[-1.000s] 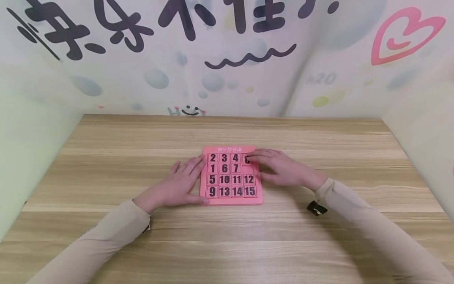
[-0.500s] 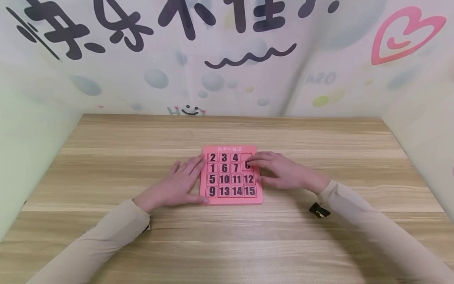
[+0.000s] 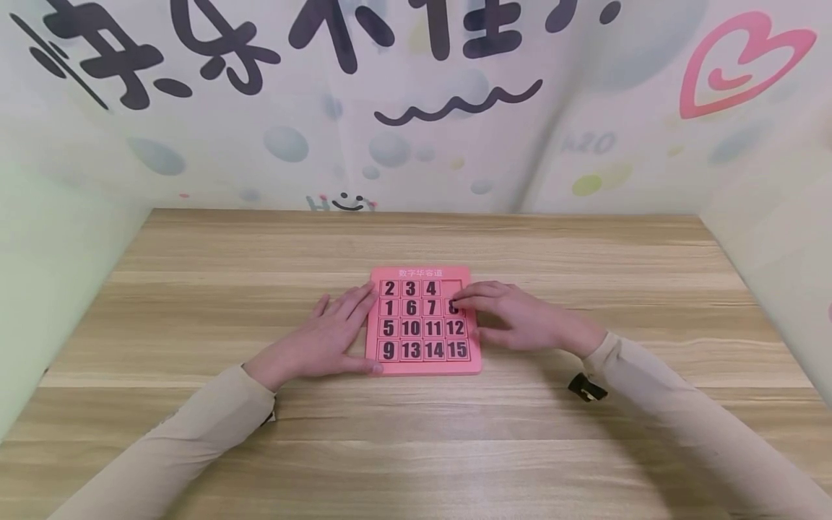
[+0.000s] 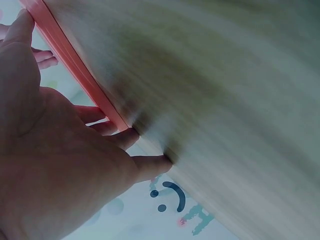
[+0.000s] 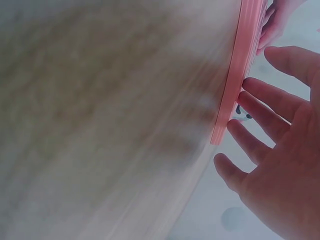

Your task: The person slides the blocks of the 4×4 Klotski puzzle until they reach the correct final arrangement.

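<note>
Head: L hand (image 3: pixel 325 341) loose, fingers straight vs. L edge of board (image 3: pixel 429 369), prob. steadying it; R hand (image 3: pixel 523 318) released, fingertips on tile 8 (image 3: pixel 451 310), prob. for sliding. Board on surface (image 3: pixel 416 440) btwn grips. L wrist: thumb, some fingertips at edge. R wrist: edge just beside spread fingertips; nothing clenched.

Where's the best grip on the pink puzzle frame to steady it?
Probably along its left rim, coming from the left: that edge is straight, stands up from the table, and has the left hand touching near both ends; the number tiles sit inside it.
</note>
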The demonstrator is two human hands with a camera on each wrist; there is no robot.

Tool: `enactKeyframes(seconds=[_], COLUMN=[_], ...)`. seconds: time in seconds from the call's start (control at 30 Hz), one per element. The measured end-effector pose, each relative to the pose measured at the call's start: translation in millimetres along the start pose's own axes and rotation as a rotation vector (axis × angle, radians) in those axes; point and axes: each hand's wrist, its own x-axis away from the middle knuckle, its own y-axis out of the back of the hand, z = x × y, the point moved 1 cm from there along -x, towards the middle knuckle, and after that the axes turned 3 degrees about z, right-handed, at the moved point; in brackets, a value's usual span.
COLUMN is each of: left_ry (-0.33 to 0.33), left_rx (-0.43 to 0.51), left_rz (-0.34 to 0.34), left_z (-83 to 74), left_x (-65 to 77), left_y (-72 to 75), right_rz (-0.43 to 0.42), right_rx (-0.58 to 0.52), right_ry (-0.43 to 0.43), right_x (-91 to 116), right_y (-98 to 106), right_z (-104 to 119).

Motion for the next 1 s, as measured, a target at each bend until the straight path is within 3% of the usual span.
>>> enactKeyframes(seconds=[0.6, 1.0], left_ry=[0.008, 0.007], left_rx=[0.002, 0.005], left_rz=[0.007, 0.011], left_z=[1.4, 1.3], left_x=[-0.4, -0.7], left_y=[-1.9, -1.6], right_rz=[-0.015, -0.040], right_rx=[-0.008, 0.008], right_ry=[0.022, 0.059], right_x=[-0.9, -12.6], right_y=[-2.2, -0.7], right_z=[0.1, 4.1])
